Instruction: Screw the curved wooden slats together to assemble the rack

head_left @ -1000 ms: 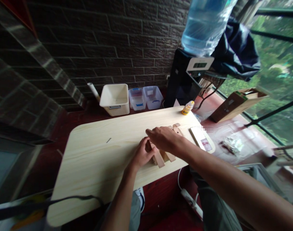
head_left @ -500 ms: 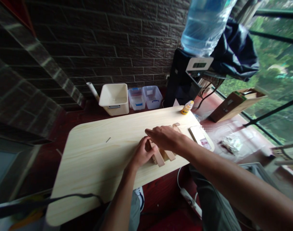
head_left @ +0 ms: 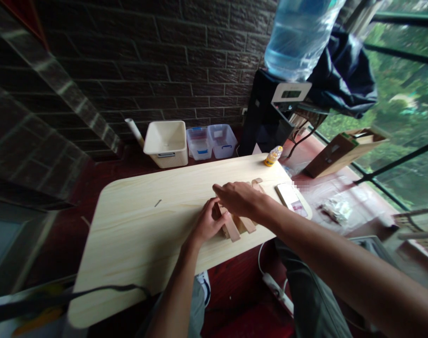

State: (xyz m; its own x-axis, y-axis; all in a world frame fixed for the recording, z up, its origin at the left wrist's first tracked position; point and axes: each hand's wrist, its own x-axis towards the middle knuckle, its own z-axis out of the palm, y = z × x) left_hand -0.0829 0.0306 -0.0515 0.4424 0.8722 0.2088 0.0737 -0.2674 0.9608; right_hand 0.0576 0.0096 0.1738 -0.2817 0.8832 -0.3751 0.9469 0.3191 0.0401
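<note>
A small slatted wooden piece (head_left: pixel 232 231) lies on the pale wooden table (head_left: pixel 129 225), near the edge closest to me. My left hand (head_left: pixel 210 219) is closed around its left end, with the thumb on top. Over its far side is my right hand (head_left: pixel 237 198), crossing above the slats with fingers curled and pressed together near my left fingertips. Whatever the right fingers pinch is hidden beneath them. More slats (head_left: pixel 248 224) show below the right wrist, and the middle of the piece is covered by my hands.
A small thin dark strip (head_left: pixel 158 203) rests left on the table. A phone (head_left: pixel 290 199) and a yellow-capped bottle (head_left: pixel 273 156) are at the right end. Beyond the table stand a cream bin (head_left: pixel 166 143), clear boxes (head_left: pixel 222 141) and a water dispenser (head_left: pixel 263 112).
Both hands stay in nearly the same place on the wooden piece. The whole view has shifted very slightly.
</note>
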